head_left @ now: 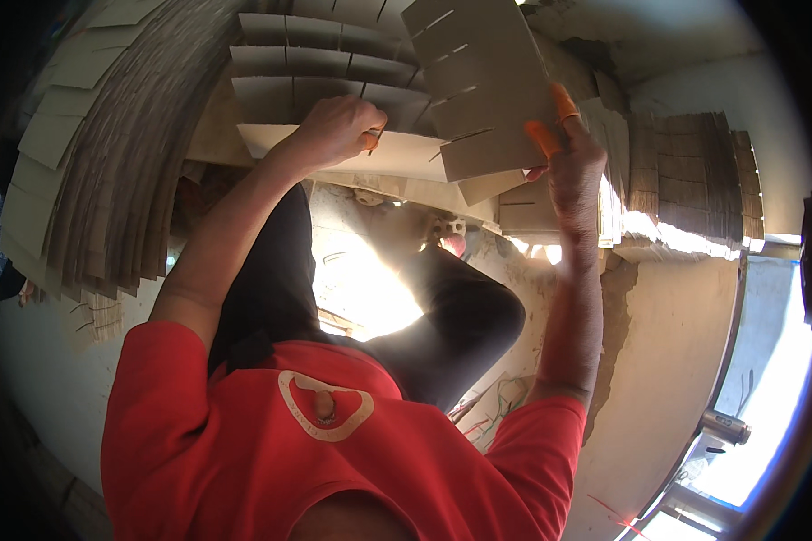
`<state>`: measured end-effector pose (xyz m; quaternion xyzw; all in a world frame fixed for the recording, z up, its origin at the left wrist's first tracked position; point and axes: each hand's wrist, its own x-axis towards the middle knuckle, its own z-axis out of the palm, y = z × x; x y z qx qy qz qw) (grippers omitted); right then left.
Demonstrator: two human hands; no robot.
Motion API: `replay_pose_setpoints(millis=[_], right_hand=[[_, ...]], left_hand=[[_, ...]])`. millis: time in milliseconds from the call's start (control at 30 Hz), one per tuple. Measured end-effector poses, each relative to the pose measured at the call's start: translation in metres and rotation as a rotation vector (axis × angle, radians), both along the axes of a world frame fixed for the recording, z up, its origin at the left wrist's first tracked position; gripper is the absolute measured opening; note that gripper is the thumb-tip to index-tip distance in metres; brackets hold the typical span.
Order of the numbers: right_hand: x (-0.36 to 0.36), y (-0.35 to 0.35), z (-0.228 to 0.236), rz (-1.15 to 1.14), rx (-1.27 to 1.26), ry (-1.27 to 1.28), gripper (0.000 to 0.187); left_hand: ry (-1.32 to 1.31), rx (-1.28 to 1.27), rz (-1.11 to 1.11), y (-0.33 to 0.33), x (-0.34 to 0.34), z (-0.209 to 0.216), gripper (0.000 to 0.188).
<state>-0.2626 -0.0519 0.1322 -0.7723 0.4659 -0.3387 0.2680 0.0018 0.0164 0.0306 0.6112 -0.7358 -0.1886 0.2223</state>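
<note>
So, a slotted grey cardboard sheet is held up in front of the person, gripped at its lower right edge by the right hand. Orange rubber finger covers are worn on that hand's thumb and forefinger, which are closed on the card. The left hand is curled shut on the edge of the half-built cardboard divider grid just beside the sheet; something small and orange is tucked in that fist, but what it is can't be made out.

Handling-wise, the sheet is probably very light and fairly stiff, though thin board like this is likely to be bent or creased if it's squeezed mid-panel, and the strips between the slits look like the weak spots. It's best taken by a solid edge away from the slits, which is roughly where it's pinched now. The surface looks dry and a bit slick, so the rubber tips likely help.

Big fanned stacks of cut cardboard pieces are piled to the left, more stacked card to the right.
</note>
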Motion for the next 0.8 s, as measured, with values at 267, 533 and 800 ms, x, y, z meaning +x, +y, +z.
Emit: replay_pose_setpoints(millis=[267,533,800], right_hand=[[0.008,-0.005,-0.006,0.036,0.073,0.004,0.046],[0.011,-0.004,-0.011,0.047,0.031,-0.001,0.046],[0.020,-0.007,-0.041,0.212,0.143,0.073,0.047]], left_hand=[[0.059,-0.055,-0.008,-0.003,0.001,-0.007,0.009],[0.049,-0.021,0.016,-0.003,0.001,-0.005,0.008],[0.050,-0.047,-0.003,-0.006,0.001,-0.006,0.008]])
